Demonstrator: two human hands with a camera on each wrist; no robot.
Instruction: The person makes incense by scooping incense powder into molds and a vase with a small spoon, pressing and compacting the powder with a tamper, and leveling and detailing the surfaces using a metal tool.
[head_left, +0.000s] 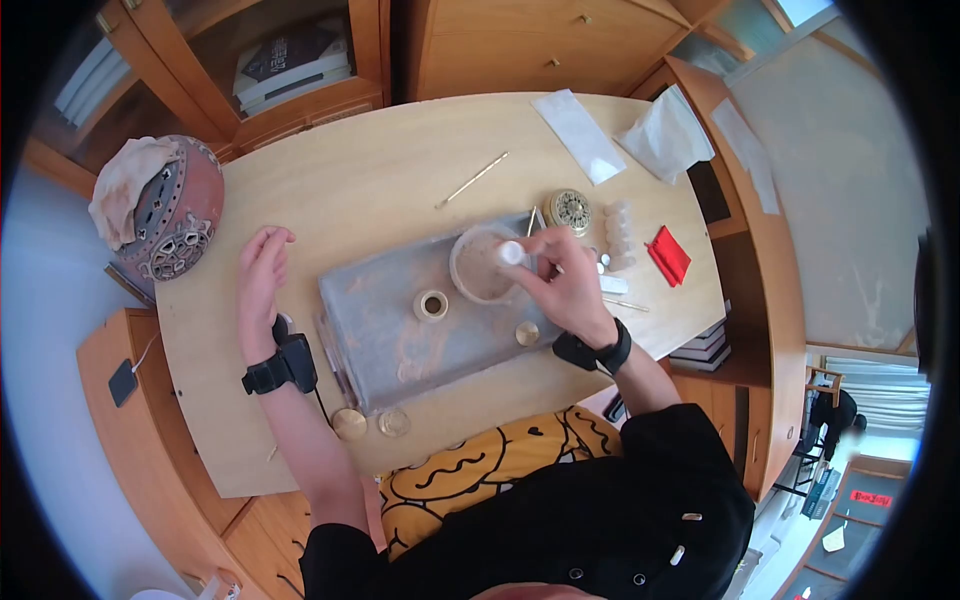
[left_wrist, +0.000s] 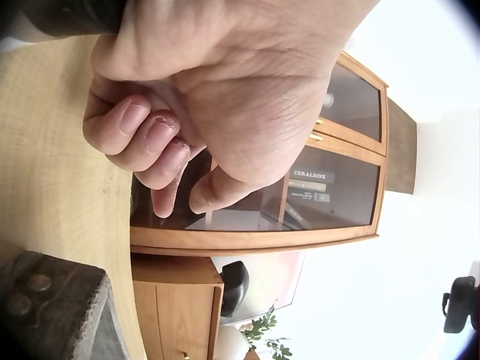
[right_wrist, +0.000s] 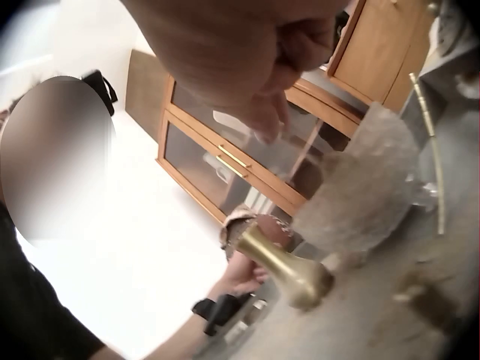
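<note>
In the head view my right hand (head_left: 568, 280) pinches a small white round-topped thing (head_left: 511, 253) over a pale bowl (head_left: 462, 275) with powdery contents. The right wrist view shows that bowl (right_wrist: 367, 187) as rough and translucent; the held thing is hard to make out there. Beside the bowl a brass vase (right_wrist: 289, 270) stands upright on the grey tray (head_left: 375, 345). My left hand (head_left: 263, 280) is held above the table's left side, left of the tray. Its fingers (left_wrist: 142, 139) curl loosely in the left wrist view, with nothing in them.
A small brass disc (head_left: 527, 333) lies on the tray. Near the front edge are two round brass pieces (head_left: 348, 424). On the right stand a pierced brass burner (head_left: 568, 211), clear containers (head_left: 620, 240) and a red pouch (head_left: 668, 256). A terracotta pot (head_left: 200, 200) occupies the left corner.
</note>
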